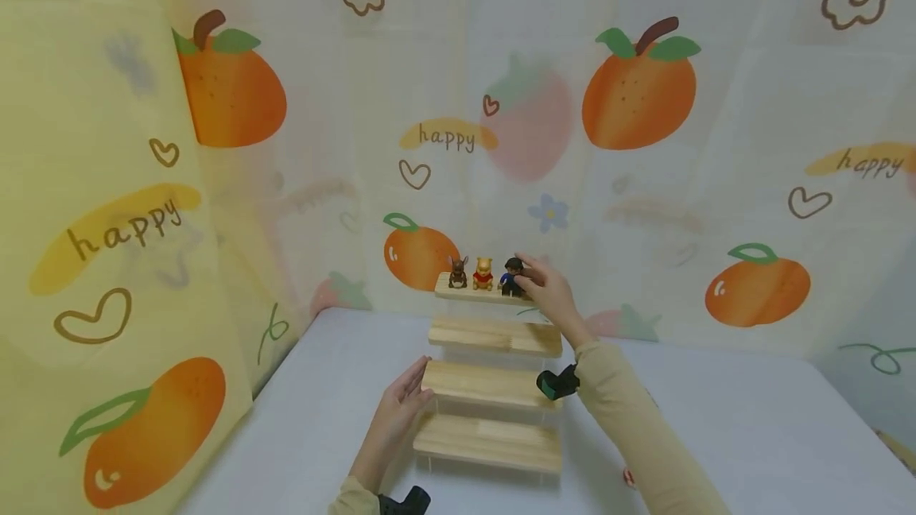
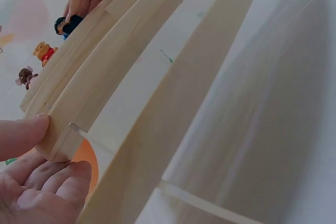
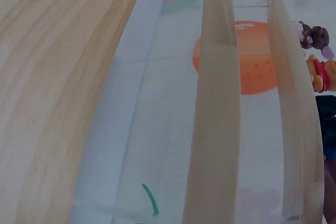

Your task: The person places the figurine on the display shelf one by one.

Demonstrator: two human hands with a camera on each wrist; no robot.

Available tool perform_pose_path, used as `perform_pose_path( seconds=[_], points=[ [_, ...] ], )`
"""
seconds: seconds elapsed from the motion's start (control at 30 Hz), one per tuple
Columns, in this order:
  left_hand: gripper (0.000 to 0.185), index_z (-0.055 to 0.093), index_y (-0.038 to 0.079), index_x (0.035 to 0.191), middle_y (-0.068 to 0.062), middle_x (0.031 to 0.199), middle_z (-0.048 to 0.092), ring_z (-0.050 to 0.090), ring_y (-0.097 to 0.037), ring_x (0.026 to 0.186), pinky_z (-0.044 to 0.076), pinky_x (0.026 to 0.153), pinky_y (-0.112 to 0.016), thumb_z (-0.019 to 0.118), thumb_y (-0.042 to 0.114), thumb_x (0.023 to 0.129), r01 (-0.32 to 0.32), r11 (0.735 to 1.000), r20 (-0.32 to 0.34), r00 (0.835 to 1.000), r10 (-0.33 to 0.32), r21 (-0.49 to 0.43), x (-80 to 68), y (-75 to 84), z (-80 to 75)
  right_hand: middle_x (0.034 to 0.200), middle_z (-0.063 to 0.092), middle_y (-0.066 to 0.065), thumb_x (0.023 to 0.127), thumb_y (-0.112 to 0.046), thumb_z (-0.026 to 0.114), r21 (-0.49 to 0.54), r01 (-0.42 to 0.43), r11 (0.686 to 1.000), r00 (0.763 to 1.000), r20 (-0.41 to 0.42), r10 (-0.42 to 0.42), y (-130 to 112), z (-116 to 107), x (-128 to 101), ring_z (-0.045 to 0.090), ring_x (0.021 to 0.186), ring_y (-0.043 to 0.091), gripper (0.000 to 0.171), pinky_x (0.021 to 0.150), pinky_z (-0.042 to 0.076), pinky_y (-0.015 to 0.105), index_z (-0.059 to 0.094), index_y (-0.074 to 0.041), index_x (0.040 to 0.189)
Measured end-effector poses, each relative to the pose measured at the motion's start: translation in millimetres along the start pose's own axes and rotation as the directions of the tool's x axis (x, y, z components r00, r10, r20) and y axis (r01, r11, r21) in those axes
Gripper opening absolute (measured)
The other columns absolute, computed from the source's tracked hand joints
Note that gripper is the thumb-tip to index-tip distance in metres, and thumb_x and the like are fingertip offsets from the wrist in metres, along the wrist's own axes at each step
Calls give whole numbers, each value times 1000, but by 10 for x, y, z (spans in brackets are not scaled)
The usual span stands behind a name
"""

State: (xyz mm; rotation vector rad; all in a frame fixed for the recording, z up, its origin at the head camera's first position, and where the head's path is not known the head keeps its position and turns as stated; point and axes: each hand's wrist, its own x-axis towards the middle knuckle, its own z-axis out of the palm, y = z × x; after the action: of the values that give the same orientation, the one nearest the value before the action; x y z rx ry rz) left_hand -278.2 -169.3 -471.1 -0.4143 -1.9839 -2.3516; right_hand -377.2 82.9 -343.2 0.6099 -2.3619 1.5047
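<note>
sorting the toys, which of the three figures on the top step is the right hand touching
The dark-haired figure in blue, rightmost of the three; the right hand pinches it. The yellow bear and brown figure stand untouched.

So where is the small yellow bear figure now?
In the head view the yellow bear figure stands on the top wooden step, between the brown animal figure and the dark-haired figure that the right hand touches.

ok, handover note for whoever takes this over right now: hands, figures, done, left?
Left hand: open, fingers and thumb touching the left end of the second-lowest wooden step.
Right hand: holding the dark-haired blue figure on the top step.
Done: brown animal figure and yellow bear figure stand on the top step.
Left: blue figure not yet released; the three lower steps are bare.
</note>
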Motion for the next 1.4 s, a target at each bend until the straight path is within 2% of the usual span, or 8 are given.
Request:
perform_pose_path(
  seconds=[0.17, 0.37, 0.67, 0.73, 0.93, 1.17, 1.4],
  points=[
    [58, 24, -11, 135, -23, 141, 21, 19, -30, 129, 25, 100, -24, 54, -2, 86, -12, 1000, -3, 1000, 12, -13, 31, 28, 15, 126, 45, 24, 89, -15, 56, 27, 8, 1000, 998, 55, -10, -5, -53, 3, 49, 109, 34, 53, 82, 49, 39, 36, -6, 137],
    [59, 22, -11, 135, -23, 141, 19, 18, -30, 130, 25, 100, -23, 53, -3, 86, 19, 1000, -4, 1000, -19, -17, 2, 31, 21, 133, 37, 23, 85, -20, 63, 49, -27, 998, 994, 111, 22, 18, -65, -24, 44, 114, 37, 66, 86, 46, 42, 29, -8, 140],
    [62, 24, -7, 137, -20, 142, 22, 22, -27, 129, 27, 99, -22, 57, 5, 86, 42, 999, -43, 998, -41, 22, -8, 40, 24, 140, 26, 21, 76, -13, 72, 81, -43, 996, 985, 169, 29, 46, -46, -65, 31, 123, 38, 87, 97, 33, 49, 18, -10, 143],
    [61, 25, -7, 136, -20, 141, 23, 22, -28, 129, 28, 99, -23, 57, 5, 86, 38, 999, -44, 998, -37, 23, -4, 33, 22, 140, 26, 22, 77, -13, 71, 57, -19, 998, 985, 172, 9, 63, -50, -74, 32, 122, 39, 86, 97, 33, 49, 17, -8, 143],
    [59, 25, -11, 135, -23, 140, 23, 21, -30, 128, 27, 99, -24, 55, -2, 85, 23, 1000, -26, 999, -23, -4, 17, -8, 14, 135, 33, 25, 85, -5, 61, 4, 59, 998, 991, 122, -59, 99, -60, -99, 41, 115, 41, 68, 93, 39, 45, 21, 0, 140],
    [59, 25, -11, 135, -23, 140, 23, 22, -31, 128, 28, 99, -24, 55, 0, 85, 14, 1000, -21, 1000, -14, 3, 6, -16, 13, 132, 36, 26, 86, -2, 58, -12, 68, 998, 993, 101, -67, 107, -55, -115, 43, 113, 39, 61, 93, 40, 42, 26, -1, 139],
    [59, 26, -9, 135, -21, 141, 24, 23, -29, 128, 28, 99, -23, 56, 1, 86, 20, 1000, -30, 999, -20, 9, -3, -2, 12, 134, 34, 26, 86, -2, 58, 14, 48, 999, 991, 126, -49, 61, -72, -121, 40, 115, 40, 62, 93, 40, 43, 24, 0, 139]
  ],
)
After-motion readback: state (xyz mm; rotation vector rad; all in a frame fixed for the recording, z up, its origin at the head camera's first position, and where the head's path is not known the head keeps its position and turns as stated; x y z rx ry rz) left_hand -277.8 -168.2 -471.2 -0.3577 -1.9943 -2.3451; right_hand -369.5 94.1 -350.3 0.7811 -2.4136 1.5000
